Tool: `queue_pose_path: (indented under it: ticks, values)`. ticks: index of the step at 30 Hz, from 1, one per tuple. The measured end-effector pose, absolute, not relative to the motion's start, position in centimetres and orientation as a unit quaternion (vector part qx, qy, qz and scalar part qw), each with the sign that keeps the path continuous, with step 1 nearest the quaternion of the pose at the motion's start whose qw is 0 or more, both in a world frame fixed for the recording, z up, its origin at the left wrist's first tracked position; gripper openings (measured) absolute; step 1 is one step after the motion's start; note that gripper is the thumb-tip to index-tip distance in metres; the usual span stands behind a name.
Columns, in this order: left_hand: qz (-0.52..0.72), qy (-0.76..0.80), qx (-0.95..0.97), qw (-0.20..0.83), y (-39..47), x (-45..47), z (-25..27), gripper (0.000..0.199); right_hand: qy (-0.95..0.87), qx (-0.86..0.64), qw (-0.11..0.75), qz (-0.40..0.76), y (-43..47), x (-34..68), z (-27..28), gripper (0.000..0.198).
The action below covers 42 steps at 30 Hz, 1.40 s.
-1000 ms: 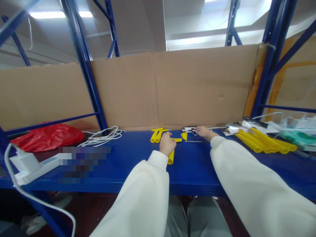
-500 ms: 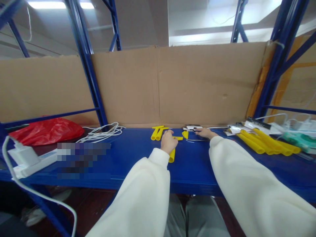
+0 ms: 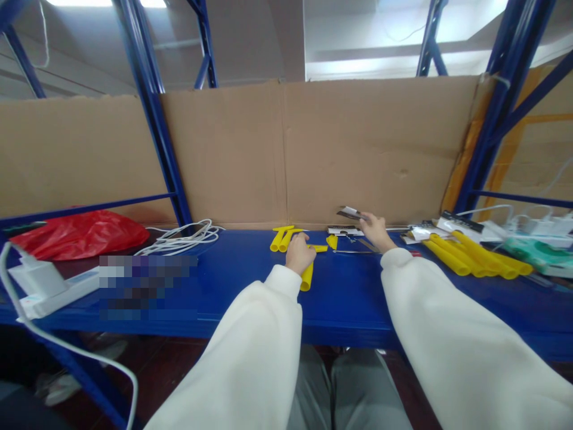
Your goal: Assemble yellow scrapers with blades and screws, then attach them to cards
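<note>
Holding a black-and-white packet (image 3: 350,212) in its fingers, the right hand (image 3: 375,232) is up off the blue bench (image 3: 250,298), near the back edge and right of the middle. The packet tilts, its free end pointing left, in front of the cardboard (image 3: 313,149) that stands along that edge. Just below it, a second packet (image 3: 339,230) lies by the back edge, with a small yellow piece (image 3: 332,242) near its left end. A thin rod (image 3: 351,252) lies a little closer to the front edge, running toward the right cuff.

The left hand (image 3: 299,254) is curled over a yellow tube (image 3: 307,280) whose open end faces the front edge; from here I can't tell whether it's gripping or only resting there. Just beyond it, toward the back edge, two yellow T-shapes (image 3: 281,240) lie side by side.

Over at the bench's right end there's a row of yellow tubes (image 3: 470,257), with white packs (image 3: 459,223) behind them and a green pack (image 3: 532,254) beside them. Toward the left end, a white cable (image 3: 188,237) lies coiled by the back edge, next to a red bag (image 3: 80,234). A power strip (image 3: 60,297) sits near the front left corner.
</note>
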<state>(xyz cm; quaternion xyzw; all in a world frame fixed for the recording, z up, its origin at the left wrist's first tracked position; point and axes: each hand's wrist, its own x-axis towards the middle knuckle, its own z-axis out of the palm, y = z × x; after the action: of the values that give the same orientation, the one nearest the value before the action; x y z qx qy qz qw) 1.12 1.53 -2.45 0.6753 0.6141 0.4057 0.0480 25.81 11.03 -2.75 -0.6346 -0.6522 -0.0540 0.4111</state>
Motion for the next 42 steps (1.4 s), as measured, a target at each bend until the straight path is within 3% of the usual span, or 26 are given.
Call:
queue_pose_path:
  ticks: [3,6,10,15,19,29,36,42]
  values:
    - [0.415,0.614,0.669,0.055,1.6,1.0,-2.4,0.027,-0.616,-0.604,0.507,-0.015,9.4,25.0,-1.9,0.048]
    - [0.433,0.609,0.661,0.071,1.7,1.0,-2.2,0.025,-0.617,-0.578,0.534,-0.003,8.0,24.3,-1.5,0.046]
    - [0.504,0.569,0.632,0.148,1.6,1.3,-1.5,0.017,-0.680,-0.521,0.516,-0.012,6.4,23.1,-1.7,0.044]
    - [0.567,0.488,0.559,0.356,0.7,1.8,-0.3,0.016,-0.775,-0.418,0.474,-0.015,4.7,20.8,-2.3,0.048]
    - [0.575,0.455,0.529,0.428,0.1,1.8,0.2,0.013,-0.818,-0.379,0.433,-0.011,4.0,19.8,-2.7,0.048]
    - [0.633,0.434,0.484,0.421,0.2,1.7,0.2,0.023,-0.804,-0.399,0.440,-0.022,4.5,20.2,-3.0,0.046]
    - [0.664,0.437,0.423,0.435,0.5,1.4,0.4,0.011,-0.832,-0.386,0.399,-0.016,3.6,19.8,-2.9,0.050]
    - [0.671,0.435,0.382,0.463,0.2,1.2,0.6,0.015,-0.756,-0.373,0.521,0.134,3.7,19.2,-2.5,0.056]
